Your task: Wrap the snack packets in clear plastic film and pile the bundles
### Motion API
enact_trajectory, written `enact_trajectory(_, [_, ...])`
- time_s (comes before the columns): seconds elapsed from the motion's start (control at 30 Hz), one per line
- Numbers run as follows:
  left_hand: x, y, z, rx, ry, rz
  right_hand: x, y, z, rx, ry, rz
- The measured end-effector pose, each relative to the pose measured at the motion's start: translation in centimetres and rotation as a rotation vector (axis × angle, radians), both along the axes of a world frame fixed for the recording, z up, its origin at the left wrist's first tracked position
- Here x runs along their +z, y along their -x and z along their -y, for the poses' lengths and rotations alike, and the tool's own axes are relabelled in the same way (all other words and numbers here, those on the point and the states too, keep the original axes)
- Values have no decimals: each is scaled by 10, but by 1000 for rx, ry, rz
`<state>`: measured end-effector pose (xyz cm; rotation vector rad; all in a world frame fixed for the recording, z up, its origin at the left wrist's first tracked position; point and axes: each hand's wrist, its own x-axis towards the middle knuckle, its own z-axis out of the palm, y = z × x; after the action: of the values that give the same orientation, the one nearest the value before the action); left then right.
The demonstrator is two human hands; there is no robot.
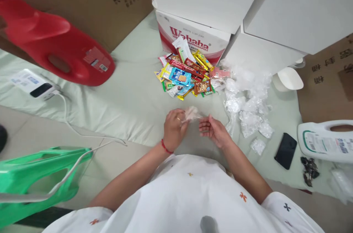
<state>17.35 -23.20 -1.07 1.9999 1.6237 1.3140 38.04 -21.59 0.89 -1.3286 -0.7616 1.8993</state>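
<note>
In front of my body a small, thin clear plastic bag [192, 114] stretches between my two hands. My left hand [174, 128], with a red cord bracelet at its wrist, has its fingers wrapped round the bag's left side. The thumb and forefinger of my right hand [216, 131] pinch the bag's right edge, and its other fingers are curled loosely. Just beyond the hands lies a pile of wrapped snacks [184, 73] in red, yellow, blue and brown packets. A heap of crumpled clear plastic bags [248, 97] spreads to the right of it.
A Wahaha carton [193, 38] stands behind the snacks. At left are a red jug [68, 49], a white device [33, 84] with a cable, and a green plastic stool [41, 181]. At right lie a black phone [286, 151], keys [310, 170], a white bottle [325, 141] and a white scoop [288, 78].
</note>
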Motion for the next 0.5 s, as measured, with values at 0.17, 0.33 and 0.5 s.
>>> enact_trajectory(0.17, [13,-44,-2,-512,-459,-230,24,-5,26,-272,37,-176])
enact_trajectory(0.33, [24,-81,-15,-767,-479,-142,36,-34,32,-444,0,-121])
enact_trajectory(0.5, [10,-75,-12,-708,-207,-98,51,-152,-21,-767,-386,166])
